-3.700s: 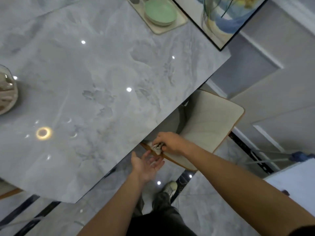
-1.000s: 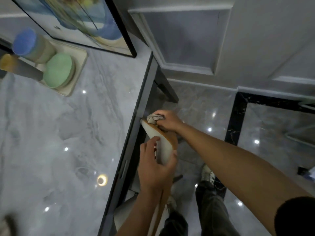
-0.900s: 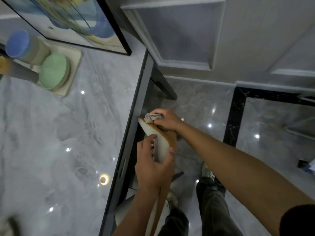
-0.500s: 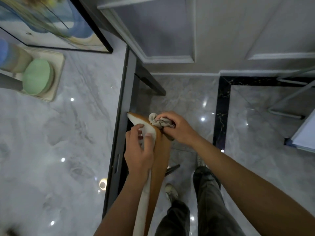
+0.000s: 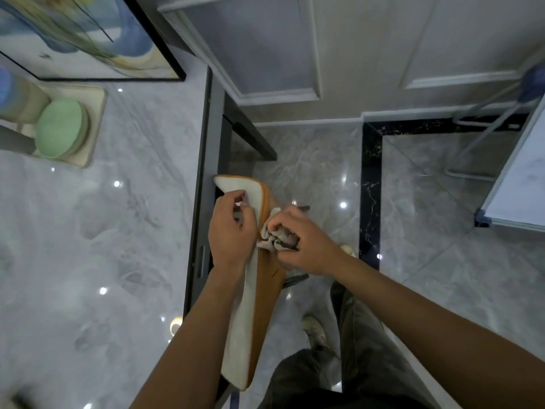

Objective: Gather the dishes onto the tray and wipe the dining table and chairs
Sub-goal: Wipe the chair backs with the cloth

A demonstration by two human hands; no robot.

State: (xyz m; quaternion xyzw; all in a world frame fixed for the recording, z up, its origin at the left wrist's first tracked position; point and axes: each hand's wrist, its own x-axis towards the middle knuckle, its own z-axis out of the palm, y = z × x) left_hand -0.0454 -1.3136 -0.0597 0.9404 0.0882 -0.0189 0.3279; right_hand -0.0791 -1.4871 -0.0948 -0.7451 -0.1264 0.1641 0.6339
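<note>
Centre of frame: the chair backrest (image 5: 250, 305), seen from above, stands just beside the dark edge of the marble bench (image 5: 103, 246). Its inner face is cream, its outer face orange-brown.

The left hand (image 5: 230, 228) grips the top of the backrest from the cream side, fingers curled over the upper edge. The right hand (image 5: 298, 243) is clenched around a crumpled grey cloth (image 5: 275, 237) and presses it against the orange-brown side of the backrest, just beside the left hand. Cloth and backrest are in contact.

Left of frame, upper part: a beige tray (image 5: 94, 128) rests on the bench. It carries a green dish (image 5: 60, 128) and a blue-topped cylindrical container (image 5: 14, 98), partly cut off by the frame edge. A grey object at the far left of the tray is too cropped to identify. Behind the tray, a black-framed picture (image 5: 88, 39) stands on the bench at upper left.

Lower centre: the person's dark trousers (image 5: 354, 349) and a light shoe (image 5: 315, 332) stand on the glossy grey floor (image 5: 427, 261), which has a black inlaid border (image 5: 370, 187). At the right edge, a white panel (image 5: 519, 178) on a metal stand is partly visible.
</note>
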